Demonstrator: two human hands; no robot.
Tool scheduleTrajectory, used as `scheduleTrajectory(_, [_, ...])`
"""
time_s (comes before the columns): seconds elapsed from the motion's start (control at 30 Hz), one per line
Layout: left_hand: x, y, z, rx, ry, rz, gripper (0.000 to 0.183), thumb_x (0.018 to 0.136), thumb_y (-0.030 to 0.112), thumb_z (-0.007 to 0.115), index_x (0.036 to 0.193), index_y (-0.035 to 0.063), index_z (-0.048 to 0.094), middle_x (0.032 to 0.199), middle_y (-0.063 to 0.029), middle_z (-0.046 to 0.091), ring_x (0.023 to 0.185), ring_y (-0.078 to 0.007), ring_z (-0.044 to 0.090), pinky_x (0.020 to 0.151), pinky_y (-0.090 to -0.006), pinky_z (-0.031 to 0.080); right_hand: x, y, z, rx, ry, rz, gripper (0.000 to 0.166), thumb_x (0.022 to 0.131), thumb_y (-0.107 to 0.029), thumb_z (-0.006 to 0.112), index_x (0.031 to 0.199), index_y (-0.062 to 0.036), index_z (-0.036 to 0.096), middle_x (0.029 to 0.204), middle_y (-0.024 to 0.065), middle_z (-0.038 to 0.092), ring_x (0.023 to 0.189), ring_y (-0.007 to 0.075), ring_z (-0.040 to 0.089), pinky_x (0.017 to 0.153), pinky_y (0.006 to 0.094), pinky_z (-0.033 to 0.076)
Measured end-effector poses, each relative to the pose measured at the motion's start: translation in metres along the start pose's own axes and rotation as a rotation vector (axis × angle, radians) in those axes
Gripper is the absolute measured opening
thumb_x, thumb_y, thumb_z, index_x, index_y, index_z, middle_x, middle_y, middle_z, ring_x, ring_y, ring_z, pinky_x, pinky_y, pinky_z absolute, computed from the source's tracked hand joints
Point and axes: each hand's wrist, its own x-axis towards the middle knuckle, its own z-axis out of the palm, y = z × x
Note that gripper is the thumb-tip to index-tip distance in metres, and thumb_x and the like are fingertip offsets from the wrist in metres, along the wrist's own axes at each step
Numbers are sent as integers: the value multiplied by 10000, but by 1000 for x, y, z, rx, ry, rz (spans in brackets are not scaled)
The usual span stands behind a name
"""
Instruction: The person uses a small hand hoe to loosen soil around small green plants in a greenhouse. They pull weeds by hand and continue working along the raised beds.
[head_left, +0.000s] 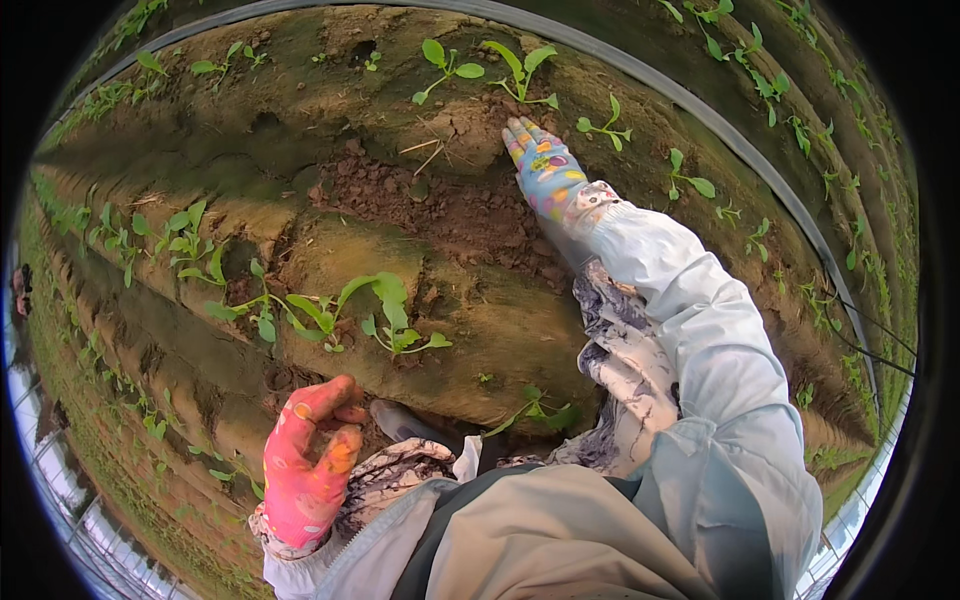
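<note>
My right hand (546, 161), in a light blue glove with coloured spots, reaches far out. Its fingers lie flat and outstretched against the soil, just below the base of a leafy seedling (520, 71). I see nothing held in it. My left hand (311, 457), in a soil-stained pink glove, hovers low near my body. Its fingers are curled, with a gap between thumb and fingers, and no object shows there. Above it, several young plants (394, 315) grow on the near ridge. Between the ridges runs a furrow of loose, crumbled soil (442, 206).
A grey hose or pipe (690, 90) curves along the far side of the bed. More seedlings (448, 71) stand along the far ridge. My dark boot (401, 420) is beside the near ridge, close to a low plant (536, 412). Dry straw (427, 154) lies on the soil.
</note>
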Motion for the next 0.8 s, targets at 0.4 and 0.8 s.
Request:
scheduleTrajectory(0.4, [-20,6,-10,-206,454,104,203,955,160,623,1013,-30,667,836,-90,619,628,-149,598,541,-265,461,-30,-14,-8,277,-19,-215,203,881,-203,629,1040,-101,704,849,136,698,780,368,662,718,425,540])
scheduleTrajectory(0.8, [-107,-35,-51,-235,882,443,426,974,276,589,1237,-58,573,1200,-169,622,980,-235,624,931,-380,478,-49,-79,-113,341,-238,-264,272,946,-340,597,905,-77,655,756,129,656,745,323,663,647,424,503])
